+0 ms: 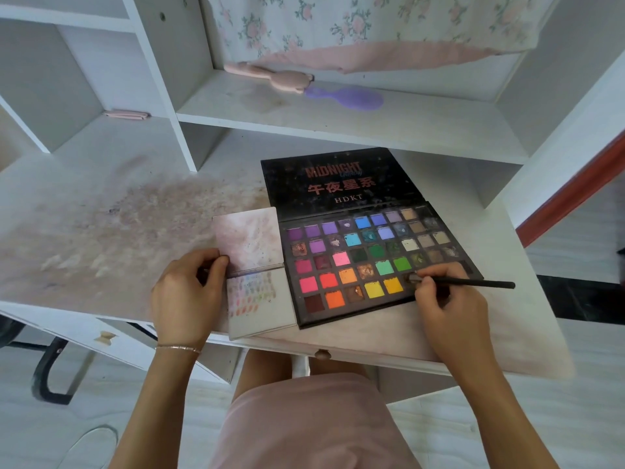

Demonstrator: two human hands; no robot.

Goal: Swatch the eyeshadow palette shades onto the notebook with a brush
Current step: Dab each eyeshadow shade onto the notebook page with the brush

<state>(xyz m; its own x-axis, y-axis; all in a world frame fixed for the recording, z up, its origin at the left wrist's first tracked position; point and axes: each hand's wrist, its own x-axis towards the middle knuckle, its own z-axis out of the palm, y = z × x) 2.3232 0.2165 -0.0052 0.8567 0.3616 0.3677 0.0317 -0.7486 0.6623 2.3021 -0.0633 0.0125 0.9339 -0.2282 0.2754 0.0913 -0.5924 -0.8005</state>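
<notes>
Right hand [449,299] pinching brush [473,283], loading from palette [372,262] | left hand [189,292] gripping notebook [260,299] | several swatch rows showing, probably more shades remaining

Black palette [368,265] holds purple, blue, green, pink, orange, yellow pans; notebook [258,299] bears pastel swatches; black brush [473,283].

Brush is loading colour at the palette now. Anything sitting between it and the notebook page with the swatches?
Nothing visible blocks the way. The brush, held by the right hand, has its tip at the palette's near right pans. The notebook lies directly against the palette's left edge, its lower page open. The left hand holds the notebook's left edge, clear of the swatches.
</notes>
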